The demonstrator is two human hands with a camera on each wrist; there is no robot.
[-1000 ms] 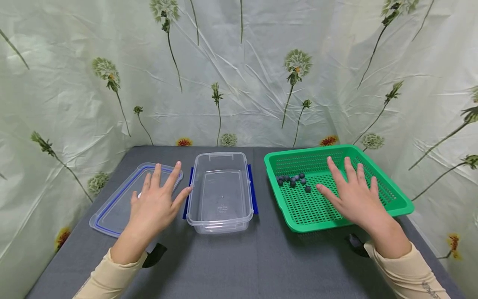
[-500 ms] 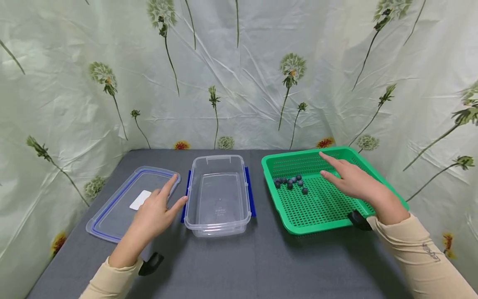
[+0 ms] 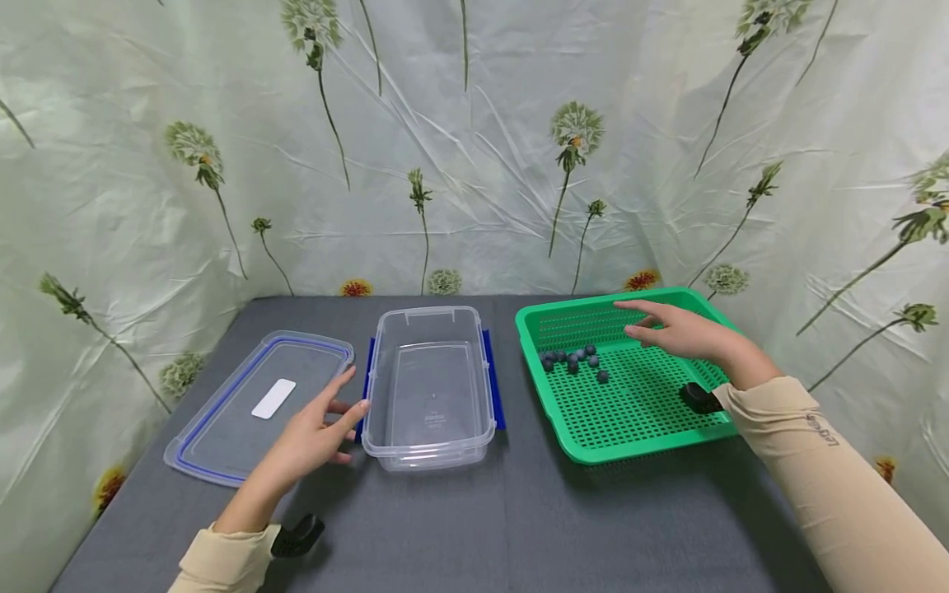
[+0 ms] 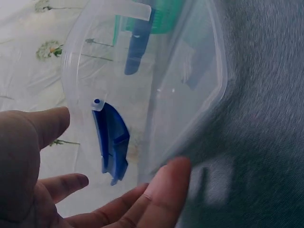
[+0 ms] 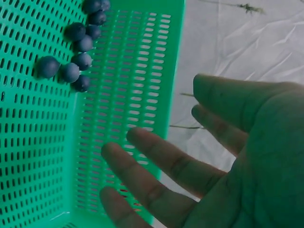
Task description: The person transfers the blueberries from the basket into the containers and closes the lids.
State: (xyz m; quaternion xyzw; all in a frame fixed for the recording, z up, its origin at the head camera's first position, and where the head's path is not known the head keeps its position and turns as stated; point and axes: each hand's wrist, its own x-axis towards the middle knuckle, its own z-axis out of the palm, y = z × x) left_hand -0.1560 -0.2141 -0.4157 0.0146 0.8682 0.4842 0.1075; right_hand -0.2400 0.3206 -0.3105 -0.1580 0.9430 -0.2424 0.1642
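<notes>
My left hand (image 3: 311, 436) is at the left side of a clear plastic container (image 3: 433, 395), fingers spread and loosely bent, holding nothing. In the left wrist view a blue side clip (image 4: 113, 142) hangs between thumb and fingers; whether a fingertip touches the container I cannot tell. Over the green basket (image 3: 630, 449) hovers my right hand (image 3: 682, 333), its fingers apart and gripping nothing. Several blueberries (image 3: 572, 362) lie in the basket's left part, left of that hand. The right wrist view shows the blueberries (image 5: 76, 52) away from the fingertips.
A clear lid (image 3: 222, 436) with a blue seal and a white label (image 3: 273, 399) lies flat to the left of the container. Dark grey cloth (image 3: 445, 527) covers the table. Behind it hangs a flower-printed sheet (image 3: 489, 165).
Both hands were spread above the table. The left has lowered and turned to the container's left side. The right has turned sideways and shifted left over the basket.
</notes>
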